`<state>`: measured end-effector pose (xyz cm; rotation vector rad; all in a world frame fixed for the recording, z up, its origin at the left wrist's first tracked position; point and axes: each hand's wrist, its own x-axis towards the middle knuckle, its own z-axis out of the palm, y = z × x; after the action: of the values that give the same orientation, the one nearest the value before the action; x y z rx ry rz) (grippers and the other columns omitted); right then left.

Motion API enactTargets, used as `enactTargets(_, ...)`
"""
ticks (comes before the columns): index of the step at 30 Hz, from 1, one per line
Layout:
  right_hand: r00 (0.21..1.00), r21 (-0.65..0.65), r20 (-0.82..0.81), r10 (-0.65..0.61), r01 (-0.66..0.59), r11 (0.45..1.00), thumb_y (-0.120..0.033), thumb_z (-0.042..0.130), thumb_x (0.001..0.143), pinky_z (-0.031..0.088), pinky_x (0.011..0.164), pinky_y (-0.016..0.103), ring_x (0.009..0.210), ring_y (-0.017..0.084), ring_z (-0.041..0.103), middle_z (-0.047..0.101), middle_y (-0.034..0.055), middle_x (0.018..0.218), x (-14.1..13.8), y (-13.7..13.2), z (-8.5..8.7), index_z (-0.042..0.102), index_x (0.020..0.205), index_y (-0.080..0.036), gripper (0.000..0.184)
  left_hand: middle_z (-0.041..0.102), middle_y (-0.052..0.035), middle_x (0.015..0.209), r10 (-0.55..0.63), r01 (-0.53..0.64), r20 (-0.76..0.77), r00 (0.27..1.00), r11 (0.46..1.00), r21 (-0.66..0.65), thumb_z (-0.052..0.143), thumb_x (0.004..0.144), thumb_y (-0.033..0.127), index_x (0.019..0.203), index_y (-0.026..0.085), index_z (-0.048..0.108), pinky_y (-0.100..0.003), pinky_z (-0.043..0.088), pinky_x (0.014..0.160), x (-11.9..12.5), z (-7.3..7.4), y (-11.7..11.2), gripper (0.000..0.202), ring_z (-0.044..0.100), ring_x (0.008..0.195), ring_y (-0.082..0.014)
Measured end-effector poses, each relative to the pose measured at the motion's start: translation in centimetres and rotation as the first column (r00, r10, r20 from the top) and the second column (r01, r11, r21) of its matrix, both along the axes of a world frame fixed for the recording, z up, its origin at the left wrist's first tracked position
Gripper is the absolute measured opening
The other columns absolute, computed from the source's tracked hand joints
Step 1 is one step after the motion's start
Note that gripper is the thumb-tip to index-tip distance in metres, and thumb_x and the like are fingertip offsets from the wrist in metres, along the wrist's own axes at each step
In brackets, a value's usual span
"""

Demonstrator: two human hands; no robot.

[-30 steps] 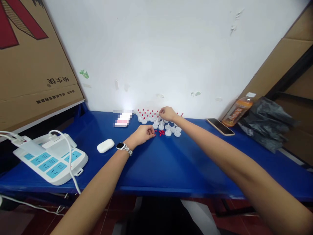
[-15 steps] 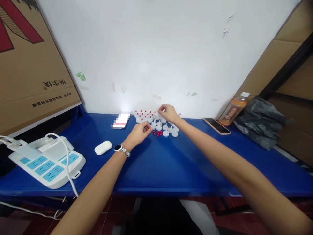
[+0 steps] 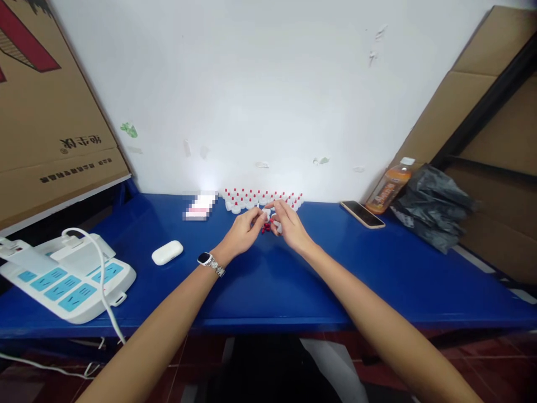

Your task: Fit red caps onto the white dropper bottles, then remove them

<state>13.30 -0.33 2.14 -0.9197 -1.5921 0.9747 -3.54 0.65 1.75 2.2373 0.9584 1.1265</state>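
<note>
At frame centre, left hand (image 3: 243,231) and right hand (image 3: 291,226), each grip's hold unclear, apparently fit red tips (image 3: 266,228) onto white caps (image 3: 236,209), needing alignment.

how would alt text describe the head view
Left hand and right hand close together around white parts and small red pieces on a blue table; rows of red-tipped white caps stand behind. Power strip left; phone, orange bottle, dark bag right.

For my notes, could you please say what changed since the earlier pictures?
The right hand drew toward the camera from the rear nozzle caps, alongside the left hand, which shifted slightly right. What either grip holds is unclear. The power strip and earbud case stayed put.
</note>
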Motion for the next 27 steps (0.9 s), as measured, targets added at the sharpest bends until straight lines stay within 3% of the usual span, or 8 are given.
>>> enactTargets(4, 0.999, 0.008, 0.03, -0.036, 0.036, 0.999, -0.063, 0.033, 0.099, 0.038, 0.049, 0.023, 0.047, 0.012, 0.048, 0.042, -0.0082, 0.054, -0.3, -0.5, -0.1, 0.047, 0.114, -0.027, 0.041, 0.065, -0.0021, 0.083, -0.077, 0.075, -0.05, 0.996, 0.997, -0.024, 0.031, 0.105, 0.041, 0.083, 0.02, 0.05, -0.029, 0.043, 0.073, 0.5, 0.0, -0.6, 0.036, 0.059, 0.077, -0.0164)
enactTargets(11, 0.995, -0.002, 0.081, -0.052, 0.053, 0.999, -0.061, 0.036, 0.098, 0.039, 0.048, 0.023, 0.051, 0.012, 0.051, 0.049, -0.0071, 0.059, -0.5, -0.3, -0.8, 0.045, 0.115, -0.027, 0.039, 0.061, -0.0026, 0.085, -0.073, 0.073, -0.141, 0.987, 0.997, -0.008, 0.031, 0.105, 0.041, 0.088, 0.022, 0.047, -0.032, 0.044, 0.076, 0.5, 0.0, -0.8, 0.03, 0.058, 0.077, -0.0181)
enactTargets(18, 0.991, 0.01, 0.102, -0.083, 0.082, 0.997, -0.05, 0.03, 0.102, 0.039, 0.049, 0.025, 0.046, 0.014, 0.047, 0.041, -0.0084, 0.053, -0.7, -0.3, -0.8, 0.044, 0.115, -0.026, 0.031, 0.06, -0.0036, 0.083, -0.13, 0.136, -0.12, 0.984, 0.99, 0.038, 0.029, 0.105, 0.038, 0.088, 0.021, 0.048, -0.032, 0.043, 0.075, 1.5, -0.8, -0.5, 0.03, 0.055, 0.076, -0.0178)
enactTargets(21, 0.968, 0.157, 0.161, -0.192, 0.167, 0.973, -0.043, 0.03, 0.103, 0.04, 0.054, 0.027, 0.049, 0.015, 0.047, 0.042, -0.0068, 0.057, 0.1, -0.1, -0.4, 0.045, 0.114, -0.026, 0.025, 0.055, -0.0017, 0.074, -0.018, 0.019, 0.072, 0.997, 1.0, -0.019, 0.027, 0.105, 0.045, 0.079, 0.021, 0.043, -0.03, 0.041, 0.067, 1.0, -0.9, 0.6, 0.039, 0.05, 0.067, -0.0156)
enactTargets(23, 0.943, 0.228, 0.188, -0.273, 0.229, 0.946, -0.04, 0.032, 0.102, 0.04, 0.057, 0.028, 0.051, 0.015, 0.048, 0.044, -0.006, 0.059, 0.9, 0.2, -0.2, 0.045, 0.114, -0.025, 0.023, 0.049, -0.0001, 0.067, 0.15, -0.139, 0.199, 0.968, 0.988, -0.069, 0.022, 0.104, 0.05, 0.074, 0.022, 0.039, -0.029, 0.038, 0.062, 0.0, -0.8, 1.6, 0.045, 0.046, 0.061, -0.0145)
enactTargets(25, 0.933, 0.218, 0.174, -0.316, 0.277, 0.936, -0.039, 0.033, 0.1, 0.04, 0.057, 0.028, 0.052, 0.015, 0.05, 0.046, -0.006, 0.059, 1.7, 0.6, -0.3, 0.044, 0.114, -0.025, 0.022, 0.05, 0.0, 0.07, 0.21, -0.203, 0.141, 0.968, 0.977, -0.059, 0.029, 0.103, 0.05, 0.077, 0.021, 0.043, -0.029, 0.038, 0.063, -0.8, -0.9, 2.5, 0.042, 0.048, 0.064, -0.0147)
enactTargets(27, 0.935, 0.169, 0.153, -0.32, 0.294, 0.941, -0.039, 0.035, 0.099, 0.039, 0.056, 0.027, 0.052, 0.015, 0.051, 0.048, -0.0064, 0.059, 2.0, 1.0, -0.5, 0.044, 0.113, -0.025, 0.022, 0.053, -0.0001, 0.071, 0.171, -0.171, 0.007, 0.985, 0.985, 0.0, 0.036, 0.102, 0.045, 0.08, 0.021, 0.046, -0.03, 0.039, 0.066, -1.0, -1.3, 3.2, 0.034, 0.05, 0.066, -0.0158)
